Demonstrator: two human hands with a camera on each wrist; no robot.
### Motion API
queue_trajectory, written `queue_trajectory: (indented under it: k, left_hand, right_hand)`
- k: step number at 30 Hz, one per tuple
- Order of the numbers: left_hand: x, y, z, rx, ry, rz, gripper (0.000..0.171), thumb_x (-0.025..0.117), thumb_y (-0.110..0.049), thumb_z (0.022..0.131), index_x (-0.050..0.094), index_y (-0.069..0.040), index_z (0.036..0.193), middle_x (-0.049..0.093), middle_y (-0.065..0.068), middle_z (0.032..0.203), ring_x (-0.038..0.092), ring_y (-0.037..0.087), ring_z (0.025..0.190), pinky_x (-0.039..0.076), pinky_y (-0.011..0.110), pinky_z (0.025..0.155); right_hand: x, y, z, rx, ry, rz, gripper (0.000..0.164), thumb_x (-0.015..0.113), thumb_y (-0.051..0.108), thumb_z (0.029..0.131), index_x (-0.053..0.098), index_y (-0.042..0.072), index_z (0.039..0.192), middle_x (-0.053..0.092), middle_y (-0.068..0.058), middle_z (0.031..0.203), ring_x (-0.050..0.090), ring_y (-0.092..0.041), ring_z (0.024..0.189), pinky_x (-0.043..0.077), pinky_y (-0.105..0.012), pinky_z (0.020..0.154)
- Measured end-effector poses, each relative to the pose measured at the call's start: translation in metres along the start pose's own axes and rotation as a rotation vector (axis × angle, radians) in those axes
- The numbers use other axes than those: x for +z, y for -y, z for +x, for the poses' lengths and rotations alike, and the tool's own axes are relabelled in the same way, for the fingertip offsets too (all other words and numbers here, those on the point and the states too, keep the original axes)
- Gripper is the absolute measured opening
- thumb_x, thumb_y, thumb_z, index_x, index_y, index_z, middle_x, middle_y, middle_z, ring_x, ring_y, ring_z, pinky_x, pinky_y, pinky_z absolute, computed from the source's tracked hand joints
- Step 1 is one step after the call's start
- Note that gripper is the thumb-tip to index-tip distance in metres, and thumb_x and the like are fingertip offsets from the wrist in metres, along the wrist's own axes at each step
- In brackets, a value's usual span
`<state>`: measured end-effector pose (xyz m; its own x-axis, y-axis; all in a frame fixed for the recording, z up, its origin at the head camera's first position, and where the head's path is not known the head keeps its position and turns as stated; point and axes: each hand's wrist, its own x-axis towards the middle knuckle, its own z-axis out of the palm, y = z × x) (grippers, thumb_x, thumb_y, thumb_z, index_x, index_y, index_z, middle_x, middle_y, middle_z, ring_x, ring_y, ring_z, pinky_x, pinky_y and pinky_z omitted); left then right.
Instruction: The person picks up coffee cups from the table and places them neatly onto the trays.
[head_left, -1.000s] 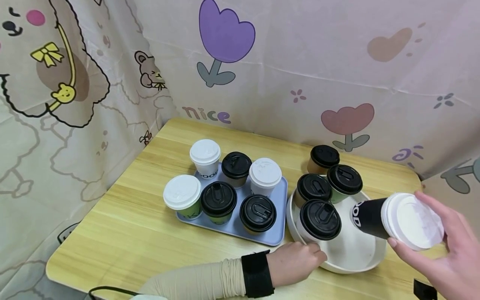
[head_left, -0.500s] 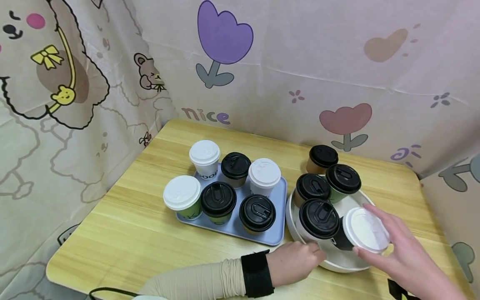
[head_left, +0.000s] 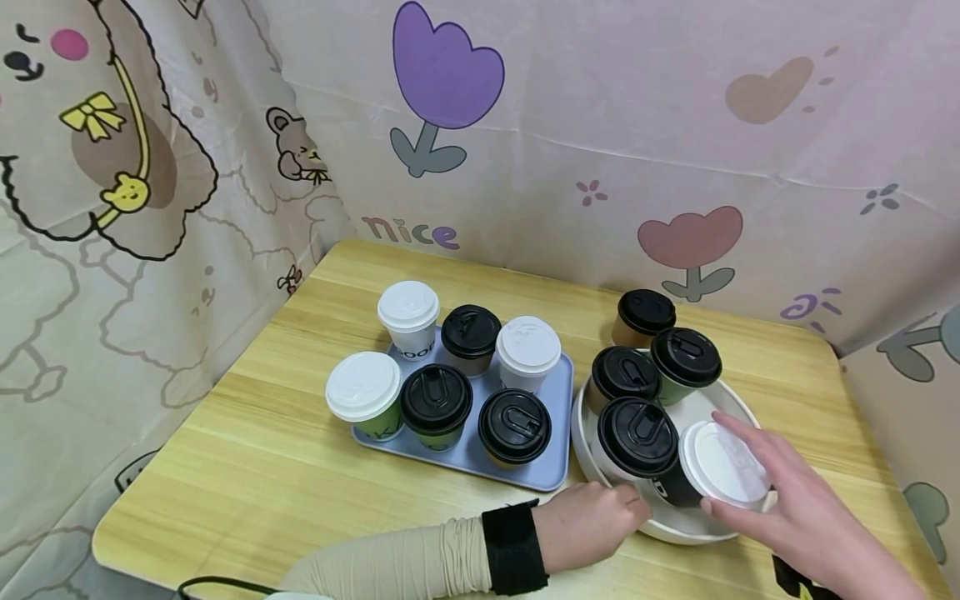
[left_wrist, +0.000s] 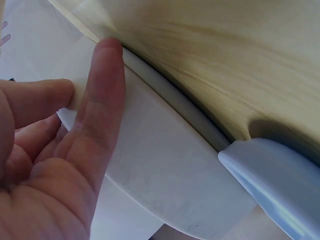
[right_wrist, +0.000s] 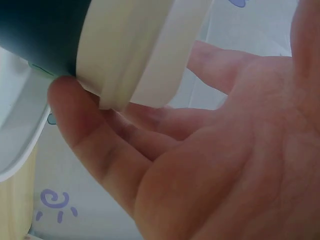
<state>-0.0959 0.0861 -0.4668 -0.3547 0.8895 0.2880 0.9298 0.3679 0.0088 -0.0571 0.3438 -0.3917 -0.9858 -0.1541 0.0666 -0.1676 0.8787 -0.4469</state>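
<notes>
In my right hand is a black paper coffee cup with a white lid, gripped between thumb and fingers around the lid. The cup stands slightly tilted inside the round white tray, close beside a white cup with a black lid. My left hand holds the tray's near rim; in the left wrist view its fingers lie against the tray wall. Also in the round tray are a brown cup and a green cup, both black-lidded.
Left of the round tray is a blue rectangular tray with several lidded cups in two rows, white lids and black lids mixed. Another black-lidded brown cup stands behind the round tray. A printed curtain hangs behind the wooden table.
My right hand has brought the black cup left and down from the right side into the round tray, turning it more upright. My left hand stays at the tray's rim.
</notes>
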Motion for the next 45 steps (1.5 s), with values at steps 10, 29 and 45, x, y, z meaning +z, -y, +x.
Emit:
queue_trajectory:
  k: [10, 29, 45]
  left_hand:
    - [0.001, 0.000, 0.001, 0.002, 0.022, 0.008, 0.014, 0.067, -0.011, 0.098, 0.072, -0.018, 0.108, 0.069, -0.007, 0.099, 0.065, 0.000, 0.085, 0.047, 0.008, 0.061]
    - [0.000, 0.000, 0.000, 0.010, 0.004, -0.019, 0.016, 0.065, -0.007, 0.098, 0.073, -0.017, 0.108, 0.070, -0.006, 0.100, 0.066, -0.001, 0.087, 0.046, 0.006, 0.062]
    - [0.002, -0.001, 0.000, 0.003, -0.013, 0.009, 0.017, 0.066, -0.006, 0.095, 0.072, -0.019, 0.103, 0.069, -0.007, 0.098, 0.065, -0.001, 0.084, 0.047, 0.008, 0.059]
  right_hand:
    - [-0.001, -0.001, 0.010, 0.053, 0.054, -0.024, 0.103, 0.090, 0.038, 0.078, 0.034, 0.015, 0.162, 0.048, -0.030, 0.134, 0.056, -0.048, 0.110, 0.049, -0.063, 0.079]
    - [-0.056, 0.001, 0.034, 0.044, 0.122, -0.057, 0.114, 0.084, 0.044, 0.085, 0.008, 0.021, 0.168, 0.029, -0.034, 0.159, 0.049, -0.067, 0.114, 0.046, -0.076, 0.068]
    - [-0.080, 0.030, 0.215, -0.005, 0.363, -0.223, 0.091, 0.068, 0.049, 0.097, 0.027, -0.009, 0.154, 0.043, -0.040, 0.145, 0.044, -0.059, 0.131, 0.039, -0.070, 0.100]
